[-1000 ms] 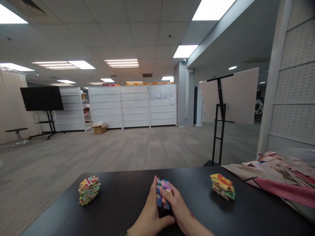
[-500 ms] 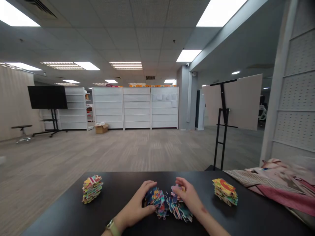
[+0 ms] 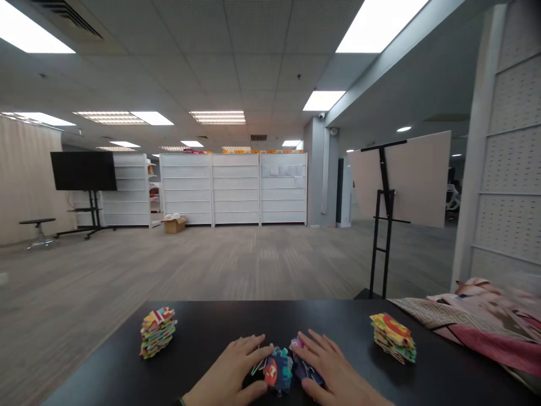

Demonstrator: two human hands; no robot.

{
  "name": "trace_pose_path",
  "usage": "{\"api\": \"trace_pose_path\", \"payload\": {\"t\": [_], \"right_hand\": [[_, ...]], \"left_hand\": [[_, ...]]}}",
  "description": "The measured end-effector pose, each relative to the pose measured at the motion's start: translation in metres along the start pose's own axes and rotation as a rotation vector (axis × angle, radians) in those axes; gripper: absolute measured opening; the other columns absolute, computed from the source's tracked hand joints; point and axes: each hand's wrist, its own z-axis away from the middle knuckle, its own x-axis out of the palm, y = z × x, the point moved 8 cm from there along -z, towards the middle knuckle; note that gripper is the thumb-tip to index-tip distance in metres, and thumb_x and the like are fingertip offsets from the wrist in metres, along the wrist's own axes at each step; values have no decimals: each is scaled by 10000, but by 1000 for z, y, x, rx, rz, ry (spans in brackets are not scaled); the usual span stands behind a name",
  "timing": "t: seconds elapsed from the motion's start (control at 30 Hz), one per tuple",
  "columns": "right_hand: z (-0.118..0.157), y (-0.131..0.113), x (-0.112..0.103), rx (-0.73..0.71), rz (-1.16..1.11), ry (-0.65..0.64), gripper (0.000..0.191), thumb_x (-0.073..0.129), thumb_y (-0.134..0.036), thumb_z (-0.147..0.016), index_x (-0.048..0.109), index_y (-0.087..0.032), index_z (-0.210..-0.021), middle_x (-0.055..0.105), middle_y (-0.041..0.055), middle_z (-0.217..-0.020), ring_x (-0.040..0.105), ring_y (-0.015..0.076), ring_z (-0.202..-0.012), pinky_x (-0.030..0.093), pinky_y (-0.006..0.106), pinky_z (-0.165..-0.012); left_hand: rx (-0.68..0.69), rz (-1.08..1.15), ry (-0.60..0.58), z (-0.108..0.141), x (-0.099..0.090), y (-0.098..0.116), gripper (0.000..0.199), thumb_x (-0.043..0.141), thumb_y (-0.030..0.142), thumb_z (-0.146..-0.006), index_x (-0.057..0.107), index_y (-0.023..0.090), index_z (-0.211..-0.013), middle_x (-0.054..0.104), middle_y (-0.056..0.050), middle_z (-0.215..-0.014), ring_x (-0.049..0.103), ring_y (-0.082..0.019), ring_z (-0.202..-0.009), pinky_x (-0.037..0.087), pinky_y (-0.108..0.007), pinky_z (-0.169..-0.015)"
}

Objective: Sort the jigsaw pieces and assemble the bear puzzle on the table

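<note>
On the black table (image 3: 194,332), two small piles of colourful pieces lie near the front centre. My left hand (image 3: 239,369) rests beside the left pile (image 3: 279,369), fingers apart, thumb and fingertips at its left side. Over the right pile (image 3: 305,369) my right hand (image 3: 327,366) is spread, fingers apart, covering much of it. A stack of colourful pieces (image 3: 158,332) stands at the table's left. Another stack, yellow and red on top (image 3: 393,337), stands at the right and leans a little.
Bunched cloth (image 3: 486,332) in pink and patterned beige lies along the table's right edge. Beyond the table are a board on a black stand (image 3: 385,225), a screen (image 3: 83,171), a stool (image 3: 38,223), a cardboard box (image 3: 174,225) and white shelves (image 3: 235,192).
Both hands have come lower and nearer, with fingers flatter over the piles. The two centre piles look more compact. The view has tilted up slightly.
</note>
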Motion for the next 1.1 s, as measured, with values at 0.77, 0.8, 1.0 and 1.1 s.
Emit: {"api": "trace_pose_path", "payload": {"t": [0.77, 0.8, 1.0, 1.1], "right_hand": [[21, -37, -13, -137, -93, 0, 825, 761, -525, -789, 382, -357, -1503, 336, 60, -1591, 261, 397, -1488, 107, 608, -1226], [20, -49, -11, -180, -114, 7, 801, 771, -502, -786, 416, -359, -1489, 388, 54, -1570, 326, 388, -1467, 168, 570, -1231], [16, -84, -8, -243, -63, -5, 457, 605, -396, -938, 602, -317, -1388, 664, 79, -1361, 628, 322, -1221, 421, 460, -1111], [15, -66, -5, -170, 10, -33, 559, 672, -386, -879, 556, -340, -1424, 560, 73, -1476, 522, 383, -1326, 340, 564, -1147]], "left_hand": [[-127, -87, -71, 23, 1, -13, 757, 540, 645, -942, 179, 419, -1569, 198, -68, -1647, 170, -448, -1495, 94, -771, -1119], [-92, -62, -72, 20, 5, -9, 782, 564, 640, -932, 171, 418, -1570, 204, -65, -1646, 184, -443, -1494, 107, -758, -1128], [199, 131, -64, 11, 25, 14, 530, 504, 581, -987, 384, 476, -1493, 339, -1, -1594, 294, -407, -1468, 180, -701, -1151], [229, 166, -163, 10, 25, 24, 408, 378, 484, -1062, 403, 493, -1470, 401, 28, -1554, 288, -357, -1475, 133, -694, -1164]]}}
